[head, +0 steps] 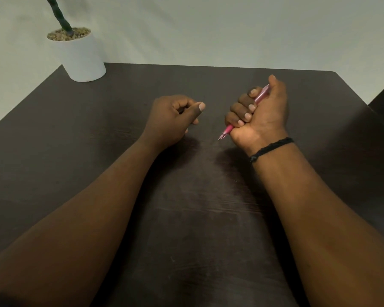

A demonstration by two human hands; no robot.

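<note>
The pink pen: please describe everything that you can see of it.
The pink pen looks like plastic: a translucent pale pink barrel, a deeper pink grip section and a pointed tip. The right hand grips it in a fist, fingers curled round the barrel, so its middle is hidden. It lies slanted, tip pointing down and toward the person, upper end rising beside the thumb. Whether the tip touches the dark table is unclear.

A thin black braided cord bracelet circles the wrist at five o'clock of the right hand, with a small knot at its eight o'clock end. Both forearms are bare up to the hands. The left hand and the right show short, evenly trimmed fingernails.
</note>
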